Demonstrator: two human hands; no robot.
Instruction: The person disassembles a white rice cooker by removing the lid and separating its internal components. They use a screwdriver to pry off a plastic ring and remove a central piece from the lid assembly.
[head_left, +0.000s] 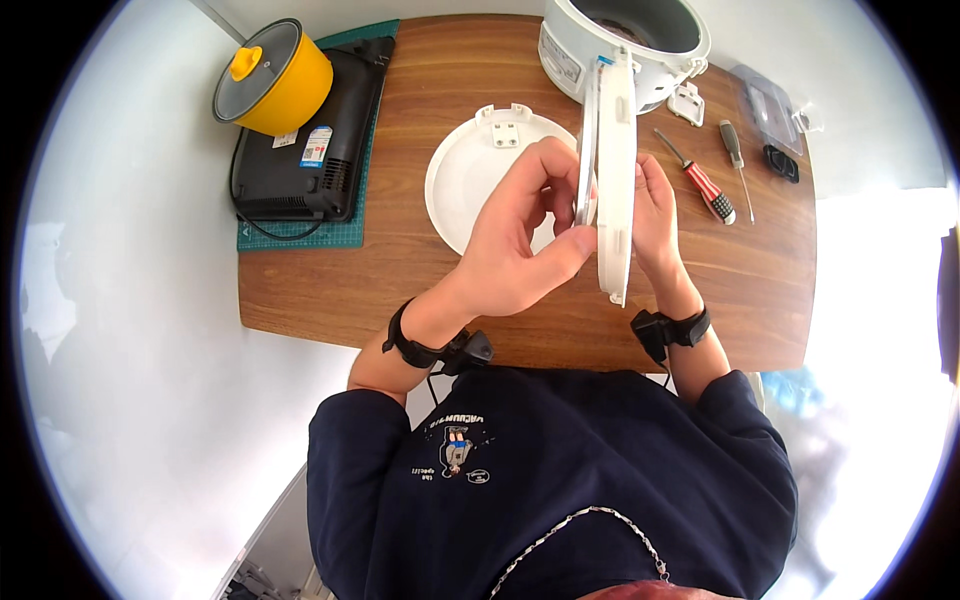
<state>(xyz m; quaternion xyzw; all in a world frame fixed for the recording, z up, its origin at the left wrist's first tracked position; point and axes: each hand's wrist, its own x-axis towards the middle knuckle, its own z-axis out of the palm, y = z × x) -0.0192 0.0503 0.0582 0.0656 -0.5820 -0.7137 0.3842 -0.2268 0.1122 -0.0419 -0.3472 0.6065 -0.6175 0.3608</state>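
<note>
A round white plastic lid panel (619, 190) stands on edge above the table, seen almost edge-on. Against its left side is a thin silver-grey disc (588, 150), likely metal. My left hand (515, 235) has fingers curled at the disc's lower edge, the thumb touching beside the panel. From the other side my right hand (652, 215) grips the panel, its fingertips partly hidden behind it. A round white lid cover (455, 185) lies under my left hand, hinge tabs pointing away. Behind the panel sits a white rice cooker body (560, 55), its top uncovered.
On the left, a yellow pot (300, 85) with a glass lid rests on a black appliance (285, 185) over a green mat (340, 235). To the right lie a small white bracket (687, 104), a red-striped screwdriver (707, 190), a grey-handled screwdriver (732, 145) and a clear plastic box (772, 112).
</note>
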